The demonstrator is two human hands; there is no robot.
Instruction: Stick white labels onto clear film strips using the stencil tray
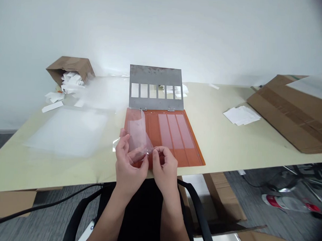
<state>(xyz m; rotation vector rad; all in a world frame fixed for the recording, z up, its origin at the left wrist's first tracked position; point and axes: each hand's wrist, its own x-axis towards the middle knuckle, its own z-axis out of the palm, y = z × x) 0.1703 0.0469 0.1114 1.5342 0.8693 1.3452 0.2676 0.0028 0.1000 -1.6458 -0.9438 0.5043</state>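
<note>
A thin clear plastic film (137, 130) is held up between my hands, over the left part of an orange board (153, 129). My left hand (131, 162) supports it from the left, thumb and fingers at its lower edge. My right hand (164, 167) pinches its lower right corner. Whether the film is a single sheet or a bag I cannot tell. Pale pink strips (173, 131) lie in slots on the board's right part. Hinged to the board's far edge, a grey metal plate (157, 76) with a row of rectangular windows stands raised.
A stack of translucent sheets (70, 130) lies on the table at left. Behind it, an open cardboard box (78, 65) spills white scraps (71, 81). White papers (241, 115) and a large cardboard box (292, 113) are at right. Chair armrests (199, 211) flank me below the table edge.
</note>
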